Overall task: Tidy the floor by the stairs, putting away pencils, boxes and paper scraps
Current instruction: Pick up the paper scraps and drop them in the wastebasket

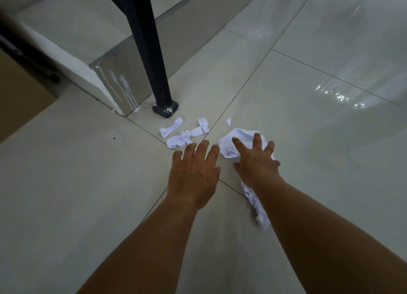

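Crumpled sheet of white paper [240, 140] on the tiled floor [308, 121], to the right of and nearer the camera than the base of the black post [165, 109]. Right hand [256, 159], fingers spread wide, lies over the sheet's near side; whether it grips the paper cannot be told. A second crumpled white piece [256, 205] shows beside the right forearm, nearer the camera and farther from the post.

Six small torn scraps lie between the post base and the hands: a long strip [171, 127] just in front of the base, a creased scrap [203, 124] to its right, a flat scrap [196, 131] between them, two crumpled scraps [179, 140] nearest the left hand, and a tiny fragment [228, 121] farthest right.

Left hand [195, 172], fingers spread, holding nothing, its fingertips just short of the crumpled scraps.

Left of the post, a stair step [92, 77] forms a wall-like edge; a cardboard box [19, 95] stands farther left. Right of the post the floor is bare tile.
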